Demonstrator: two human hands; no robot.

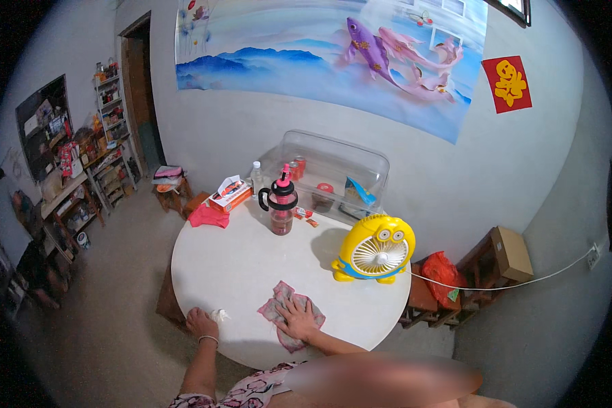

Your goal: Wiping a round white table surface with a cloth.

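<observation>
My right hand (297, 320) lies flat with spread fingers on a greyish cloth with a pink edge (283, 292), pressed against the round white table (251, 272). At the table's left front edge rests my left hand (202, 322), a bracelet on its wrist. Its fingers look curled, and what they hold, if anything, is hidden. A crumpled white tissue (220, 315) is right beside those fingers on the tabletop.
A yellow cartoon-shaped fan (377, 251) stands at the table's right, its white cord (510, 287) running to the wall. Toward the back are a pink-topped jug (282, 207), a tissue box (230, 195), a pink cloth (209, 215), a bottle (257, 178) and a clear plastic cover (333, 160).
</observation>
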